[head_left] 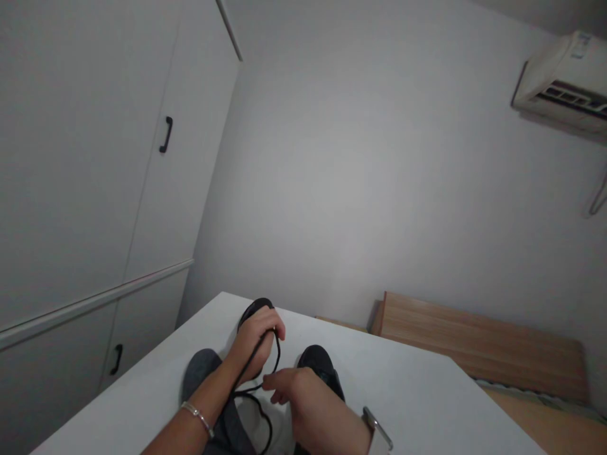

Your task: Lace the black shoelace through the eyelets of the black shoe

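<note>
My left hand (258,335) is closed, with a loop of black shoelace (278,357) at its fingers. It lies over a black shoe (255,308) whose rounded end shows beyond the knuckles. Lower and to the right, my right hand (287,382) is closed in a pinch on the same lace. Loose lace hangs in curves between my forearms. A second black shoe (315,360) lies just beyond my right hand, partly covered by that forearm. A grey rounded piece (199,373) rests left of my left wrist; its kind is unclear.
All this is on a white table (393,392). White cupboard doors (95,158) with black handles rise at the left. A wooden headboard (474,341) stands beyond the table at the right. An air conditioner (564,88) hangs on the wall at upper right.
</note>
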The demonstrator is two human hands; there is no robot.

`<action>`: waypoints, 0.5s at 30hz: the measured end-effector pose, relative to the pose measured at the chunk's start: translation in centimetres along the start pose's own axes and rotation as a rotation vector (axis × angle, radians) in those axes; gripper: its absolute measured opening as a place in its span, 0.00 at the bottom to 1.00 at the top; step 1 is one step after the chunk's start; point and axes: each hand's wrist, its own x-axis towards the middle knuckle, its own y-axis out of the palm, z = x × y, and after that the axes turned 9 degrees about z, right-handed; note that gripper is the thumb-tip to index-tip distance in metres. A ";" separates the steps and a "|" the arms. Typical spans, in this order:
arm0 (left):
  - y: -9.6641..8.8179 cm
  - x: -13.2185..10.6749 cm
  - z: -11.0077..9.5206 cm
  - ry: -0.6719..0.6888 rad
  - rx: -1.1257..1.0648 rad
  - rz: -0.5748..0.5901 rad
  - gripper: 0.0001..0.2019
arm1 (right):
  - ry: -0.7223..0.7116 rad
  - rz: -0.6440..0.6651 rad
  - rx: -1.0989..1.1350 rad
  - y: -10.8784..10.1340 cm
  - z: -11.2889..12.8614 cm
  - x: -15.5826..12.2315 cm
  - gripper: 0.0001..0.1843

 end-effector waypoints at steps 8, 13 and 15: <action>2.7 -1.3 2.7 -0.162 -0.069 0.415 0.15 | 0.192 -0.093 -0.082 -3.2 -1.8 -4.4 0.18; 2.8 -2.3 2.4 -0.188 -0.049 0.780 0.19 | 0.270 0.149 -0.248 -1.8 -2.0 -4.1 0.21; 2.8 -2.2 2.1 -0.206 0.050 0.752 0.21 | 0.349 0.165 -0.355 -1.1 -2.3 -3.2 0.20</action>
